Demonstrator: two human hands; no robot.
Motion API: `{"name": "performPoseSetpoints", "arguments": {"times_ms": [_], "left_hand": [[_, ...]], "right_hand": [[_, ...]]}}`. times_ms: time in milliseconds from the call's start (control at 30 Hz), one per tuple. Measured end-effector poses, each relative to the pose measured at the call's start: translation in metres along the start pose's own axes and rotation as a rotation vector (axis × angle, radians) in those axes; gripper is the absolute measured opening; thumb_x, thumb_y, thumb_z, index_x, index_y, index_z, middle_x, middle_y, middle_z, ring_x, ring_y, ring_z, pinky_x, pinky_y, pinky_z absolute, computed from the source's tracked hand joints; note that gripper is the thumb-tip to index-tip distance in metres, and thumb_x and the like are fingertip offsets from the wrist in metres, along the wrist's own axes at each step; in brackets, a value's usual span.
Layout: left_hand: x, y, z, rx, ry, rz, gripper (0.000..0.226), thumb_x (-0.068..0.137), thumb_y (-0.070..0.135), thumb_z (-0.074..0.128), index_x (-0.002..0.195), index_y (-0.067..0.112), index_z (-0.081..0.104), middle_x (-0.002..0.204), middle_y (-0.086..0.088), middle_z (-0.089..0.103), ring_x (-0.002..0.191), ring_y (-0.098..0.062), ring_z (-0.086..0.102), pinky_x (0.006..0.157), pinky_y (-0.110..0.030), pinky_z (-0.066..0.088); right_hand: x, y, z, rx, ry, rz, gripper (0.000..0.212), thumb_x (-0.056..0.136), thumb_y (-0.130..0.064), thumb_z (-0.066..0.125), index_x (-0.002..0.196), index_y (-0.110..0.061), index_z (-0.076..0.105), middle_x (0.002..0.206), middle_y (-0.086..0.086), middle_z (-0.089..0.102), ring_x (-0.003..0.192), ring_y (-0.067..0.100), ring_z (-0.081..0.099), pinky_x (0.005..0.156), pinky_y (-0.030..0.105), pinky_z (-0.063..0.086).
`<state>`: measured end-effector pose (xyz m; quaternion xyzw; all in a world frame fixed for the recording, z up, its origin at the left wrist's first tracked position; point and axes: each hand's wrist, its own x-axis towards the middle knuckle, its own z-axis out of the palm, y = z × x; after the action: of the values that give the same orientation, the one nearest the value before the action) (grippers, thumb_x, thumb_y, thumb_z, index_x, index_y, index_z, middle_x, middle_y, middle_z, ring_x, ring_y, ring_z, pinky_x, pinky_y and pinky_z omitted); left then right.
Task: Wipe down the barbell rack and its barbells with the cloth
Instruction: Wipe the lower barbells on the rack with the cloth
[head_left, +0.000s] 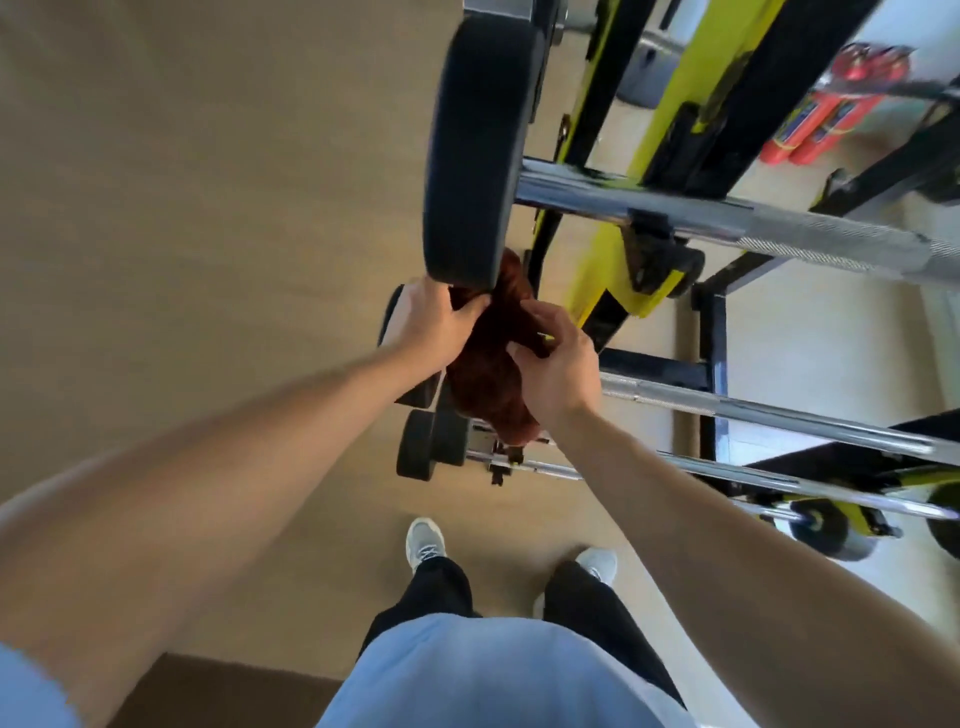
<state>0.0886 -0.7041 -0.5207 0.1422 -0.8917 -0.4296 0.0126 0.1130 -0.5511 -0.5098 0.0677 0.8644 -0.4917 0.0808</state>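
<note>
A dark red-brown cloth (488, 374) hangs bunched between both hands, just under the big black weight plate (480, 150) of the top barbell (769, 234). My left hand (428, 325) grips the cloth's upper left part, close below the plate's lower edge. My right hand (558, 364) pinches the cloth's right side. The yellow and black rack (618, 270) holds this barbell and lower ones, a chrome bar (727, 405) among them. Part of the cloth is hidden behind the plate.
Smaller black plates (431, 447) on lower bars sit under the cloth. Red fire extinguishers (826, 114) stand at the top right by the wall. Tan floor (208, 208) spreads to the left. My feet in pale shoes (426, 540) stand near the rack.
</note>
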Motion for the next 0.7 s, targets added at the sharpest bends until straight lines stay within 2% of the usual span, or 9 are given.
{"name": "performPoseSetpoints", "arguments": {"times_ms": [133, 233, 300, 333, 400, 467, 600, 633, 700], "left_hand": [[0.026, 0.002, 0.001, 0.319, -0.077, 0.021, 0.038, 0.104, 0.043, 0.049, 0.127, 0.015, 0.059, 0.115, -0.006, 0.064, 0.1, -0.018, 0.057, 0.084, -0.03, 0.043], [0.03, -0.004, 0.002, 0.557, -0.173, 0.103, 0.037, 0.106, 0.047, 0.037, 0.112, 0.019, 0.06, 0.099, -0.002, 0.062, 0.104, -0.026, 0.062, 0.086, -0.035, 0.044], [0.035, -0.011, 0.008, 0.589, -0.162, 0.082, 0.044, 0.104, 0.052, 0.035, 0.126, 0.023, 0.061, 0.118, -0.003, 0.065, 0.108, -0.027, 0.062, 0.081, -0.037, 0.045], [0.036, -0.015, 0.009, 0.591, -0.141, 0.071, 0.044, 0.103, 0.053, 0.035, 0.129, 0.027, 0.061, 0.124, -0.003, 0.064, 0.11, -0.028, 0.061, 0.076, -0.037, 0.045], [0.039, -0.025, 0.013, 0.591, -0.103, 0.103, 0.041, 0.102, 0.052, 0.037, 0.125, 0.029, 0.062, 0.119, -0.002, 0.065, 0.104, -0.028, 0.061, 0.068, -0.035, 0.042], [0.042, -0.034, 0.016, 0.58, -0.059, 0.14, 0.036, 0.102, 0.049, 0.037, 0.114, 0.029, 0.063, 0.104, 0.001, 0.065, 0.091, -0.023, 0.06, 0.061, -0.031, 0.039], [0.043, -0.04, 0.019, 0.585, -0.006, 0.201, 0.031, 0.101, 0.047, 0.034, 0.084, 0.027, 0.05, 0.075, 0.006, 0.052, 0.066, -0.017, 0.051, 0.045, -0.023, 0.02], [0.042, -0.038, 0.018, 0.587, -0.008, 0.203, 0.03, 0.101, 0.046, 0.034, 0.082, 0.027, 0.048, 0.074, 0.005, 0.05, 0.064, -0.017, 0.048, 0.045, -0.023, 0.018], [0.038, -0.032, 0.016, 0.605, -0.001, 0.178, 0.032, 0.102, 0.046, 0.035, 0.082, 0.025, 0.048, 0.071, 0.005, 0.046, 0.06, -0.015, 0.042, 0.045, -0.023, 0.017]], "right_hand": [[0.009, 0.008, 0.014, -0.53, -0.08, -0.1, 0.069, 0.09, -0.012, 0.07, 0.153, -0.019, 0.042, 0.158, 0.005, 0.034, 0.143, 0.028, 0.029, 0.121, 0.04, 0.028], [0.009, 0.029, 0.035, -0.826, -0.193, -0.293, 0.084, 0.081, -0.026, 0.083, 0.151, -0.016, 0.04, 0.156, 0.008, 0.038, 0.146, 0.031, 0.029, 0.123, 0.045, 0.023], [0.023, 0.039, 0.044, -0.909, -0.314, -0.272, 0.082, 0.079, -0.028, 0.082, 0.149, -0.017, 0.04, 0.148, 0.007, 0.047, 0.141, 0.031, 0.037, 0.122, 0.044, 0.021], [0.032, 0.039, 0.047, -0.934, -0.36, -0.235, 0.073, 0.081, -0.026, 0.078, 0.144, -0.018, 0.043, 0.14, 0.007, 0.053, 0.135, 0.03, 0.044, 0.117, 0.043, 0.027], [0.054, 0.032, 0.053, -0.985, -0.433, -0.151, 0.05, 0.084, -0.026, 0.073, 0.13, -0.021, 0.054, 0.118, 0.005, 0.063, 0.114, 0.03, 0.06, 0.094, 0.041, 0.045], [0.078, 0.021, 0.058, -1.028, -0.588, -0.059, 0.048, 0.08, -0.036, 0.076, 0.123, -0.021, 0.062, 0.101, 0.003, 0.066, 0.093, 0.027, 0.063, 0.074, 0.035, 0.049], [0.106, 0.011, 0.058, -1.009, -0.889, 0.1, 0.056, 0.078, -0.042, 0.081, 0.124, -0.016, 0.063, 0.106, 0.003, 0.066, 0.092, 0.026, 0.061, 0.076, 0.034, 0.049], [0.104, 0.013, 0.06, -1.019, -0.863, 0.083, 0.051, 0.08, -0.04, 0.079, 0.122, -0.016, 0.063, 0.103, 0.002, 0.066, 0.09, 0.025, 0.061, 0.074, 0.034, 0.049], [0.088, 0.028, 0.069, -1.082, -0.622, -0.048, 0.038, 0.085, -0.039, 0.072, 0.117, -0.019, 0.065, 0.084, -0.001, 0.062, 0.078, 0.022, 0.06, 0.067, 0.033, 0.047]]}}
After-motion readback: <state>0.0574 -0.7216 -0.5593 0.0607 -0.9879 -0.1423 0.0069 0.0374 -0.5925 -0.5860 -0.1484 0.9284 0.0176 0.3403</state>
